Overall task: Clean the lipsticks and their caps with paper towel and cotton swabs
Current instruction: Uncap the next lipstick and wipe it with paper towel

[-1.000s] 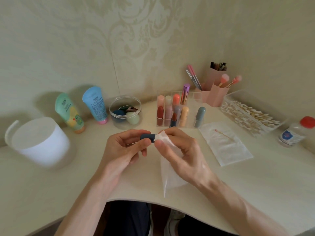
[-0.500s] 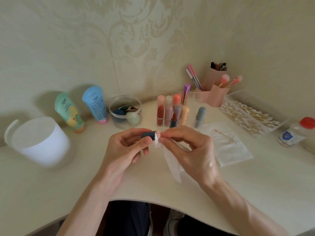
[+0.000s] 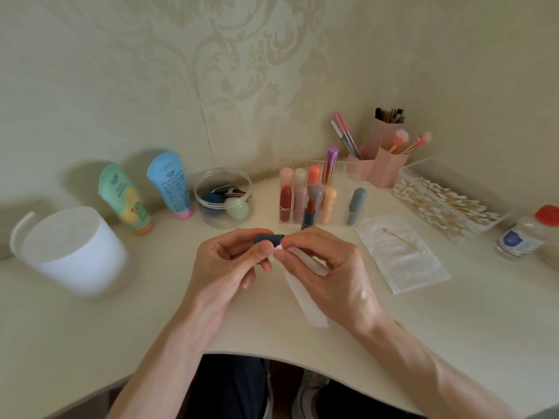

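Note:
My left hand point(image 3: 225, 267) pinches a dark blue lipstick cap point(image 3: 268, 238) lying sideways above the desk. My right hand point(image 3: 328, 269) pinches a twisted white paper towel point(image 3: 305, 300) whose tip is pressed against the cap's open end; the rest of the towel hangs down under my palm. The matching open lipstick point(image 3: 309, 215), red with a dark blue base, stands upright in front of a clear organizer point(image 3: 314, 192) holding several capped lipsticks. A used cotton swab point(image 3: 400, 238) lies on a second paper towel point(image 3: 402, 257) to the right.
A clear tray of cotton swabs point(image 3: 450, 201) and a red-capped bottle point(image 3: 526, 232) sit at the right. Pink brush holders point(image 3: 382, 164) stand at the back. A jar of sponges point(image 3: 223, 196), two tubes point(image 3: 169, 186) and a white bin point(image 3: 74, 252) are on the left.
My right hand has twisted the paper towel into a narrow strip and brought its tip against the cap's opening. The left hand keeps holding the cap, slightly raised.

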Available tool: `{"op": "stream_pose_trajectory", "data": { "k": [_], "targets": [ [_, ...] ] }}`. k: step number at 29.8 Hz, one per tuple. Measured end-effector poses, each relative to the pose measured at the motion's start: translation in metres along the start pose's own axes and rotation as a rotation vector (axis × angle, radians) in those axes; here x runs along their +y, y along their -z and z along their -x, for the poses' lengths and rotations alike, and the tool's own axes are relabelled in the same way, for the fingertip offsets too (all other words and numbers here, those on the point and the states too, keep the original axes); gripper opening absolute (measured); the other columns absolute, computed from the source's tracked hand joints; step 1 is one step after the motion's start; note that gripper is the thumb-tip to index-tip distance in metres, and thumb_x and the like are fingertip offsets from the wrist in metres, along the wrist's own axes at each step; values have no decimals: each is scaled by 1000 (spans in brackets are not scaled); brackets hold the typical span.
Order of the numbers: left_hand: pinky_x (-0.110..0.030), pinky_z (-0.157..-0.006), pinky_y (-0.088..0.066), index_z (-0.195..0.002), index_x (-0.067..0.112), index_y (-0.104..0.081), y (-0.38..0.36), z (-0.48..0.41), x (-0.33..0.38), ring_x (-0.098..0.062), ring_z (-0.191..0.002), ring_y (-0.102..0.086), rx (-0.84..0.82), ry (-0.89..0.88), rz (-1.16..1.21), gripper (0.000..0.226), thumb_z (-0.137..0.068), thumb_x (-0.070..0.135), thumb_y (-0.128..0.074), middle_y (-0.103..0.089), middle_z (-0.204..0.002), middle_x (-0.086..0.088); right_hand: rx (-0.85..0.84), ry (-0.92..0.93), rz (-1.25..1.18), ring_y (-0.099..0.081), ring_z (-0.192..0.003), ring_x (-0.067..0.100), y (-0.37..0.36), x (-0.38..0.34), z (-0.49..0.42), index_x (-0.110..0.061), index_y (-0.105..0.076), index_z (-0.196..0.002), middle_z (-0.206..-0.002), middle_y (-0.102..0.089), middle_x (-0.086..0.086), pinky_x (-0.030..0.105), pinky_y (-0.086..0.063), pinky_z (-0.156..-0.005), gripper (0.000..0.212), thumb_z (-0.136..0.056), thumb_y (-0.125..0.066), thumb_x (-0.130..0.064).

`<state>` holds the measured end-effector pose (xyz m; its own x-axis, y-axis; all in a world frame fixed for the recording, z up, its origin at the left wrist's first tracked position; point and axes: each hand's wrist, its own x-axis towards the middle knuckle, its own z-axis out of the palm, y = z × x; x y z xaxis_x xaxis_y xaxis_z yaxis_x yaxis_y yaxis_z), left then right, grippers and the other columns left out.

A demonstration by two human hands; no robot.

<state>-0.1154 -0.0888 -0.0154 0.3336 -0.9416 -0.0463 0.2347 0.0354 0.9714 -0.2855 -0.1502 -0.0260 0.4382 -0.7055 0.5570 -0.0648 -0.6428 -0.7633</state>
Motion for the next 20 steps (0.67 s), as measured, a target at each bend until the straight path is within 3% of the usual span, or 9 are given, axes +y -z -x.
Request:
{"op": "stream_pose_trajectory", "data": {
  "k": [7, 12, 15, 17, 20],
  "targets": [
    [-24, -51, -39, -103, 19, -81, -2, -2, -4, -21, -61, -59, -111, 7, -77, 39, -89, 50, -61, -73, -82, -9, 72, 61, 61, -70, -89, 14, 3, -2, -1, -5, -76, -99, -96, -71, 1, 25, -54, -78, 4, -95, -76, -5],
    [-20, -54, -46, -102, 2, -79, 1, -5, -6, -14, -63, -61, -73, -85, -68, 30, -90, 26, -65, -72, -73, -7, 57, -3, 19, -70, -85, 18, 0, 2, 1, -6, -77, -99, -93, -72, -1, 25, -52, -76, 5, -96, -76, -9],
    [-23, -65, -55, -101, 5, -79, 0, -5, -7, -18, -68, -68, -28, -178, -84, 22, -87, 18, -69, -77, -81, -14, 64, -122, -96, -71, -84, 18, -5, 1, 4, -8, -77, -101, -91, -75, -1, 27, -53, -77, 6, -97, -74, -12],
    [-21, -73, -57, -102, 8, -78, -1, -6, -8, -16, -71, -71, 2, -258, -145, 20, -84, 14, -72, -79, -85, -10, 75, -208, -217, -75, -85, 16, -6, 0, 4, -6, -78, -101, -92, -79, 0, 28, -56, -79, 9, -98, -73, -12],
    [-23, -83, -58, -104, 12, -77, -2, -6, -12, -16, -85, -76, -1, -353, -219, 24, -80, 9, -78, -81, -93, -2, 106, -326, -388, -73, -83, 7, -6, -3, 3, -1, -79, -101, -92, -81, 5, 19, -54, -78, 12, -97, -73, -10]
  ]
}}
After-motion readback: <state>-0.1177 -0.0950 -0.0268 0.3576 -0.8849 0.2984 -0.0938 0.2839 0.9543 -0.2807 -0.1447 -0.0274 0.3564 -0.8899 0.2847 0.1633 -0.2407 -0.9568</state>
